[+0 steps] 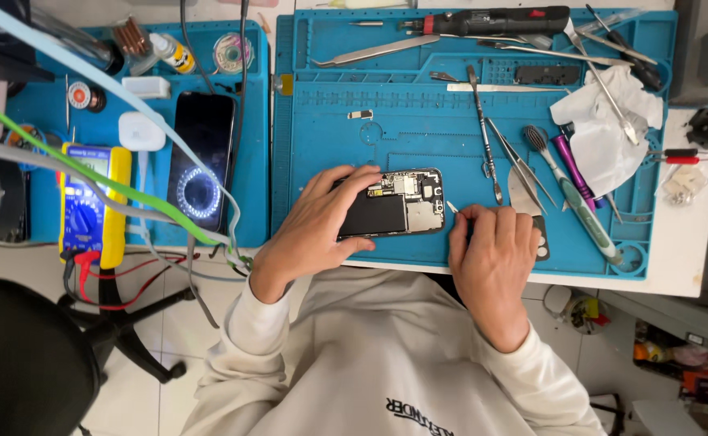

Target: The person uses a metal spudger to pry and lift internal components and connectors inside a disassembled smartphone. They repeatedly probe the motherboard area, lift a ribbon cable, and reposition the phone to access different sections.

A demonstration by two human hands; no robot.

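Note:
An opened phone [398, 206] lies on the blue work mat [418, 121], its black battery and circuit board exposed. My left hand [313, 230] grips its left end, fingers over the top edge and the battery. My right hand [491, 258] rests on the mat just right of the phone, fingers curled around a thin tool whose pale tip [451, 207] points at the phone's right edge. A small dark part [541, 242] lies under that hand's far side.
Tweezers, picks and a brush [572, 190] lie to the right, with a crumpled white tissue [604, 121]. A black electric screwdriver [495, 20] sits at the top. Left mat holds another phone [202, 161], a yellow multimeter [91, 202] and cables. A black chair [31, 355] stands lower left.

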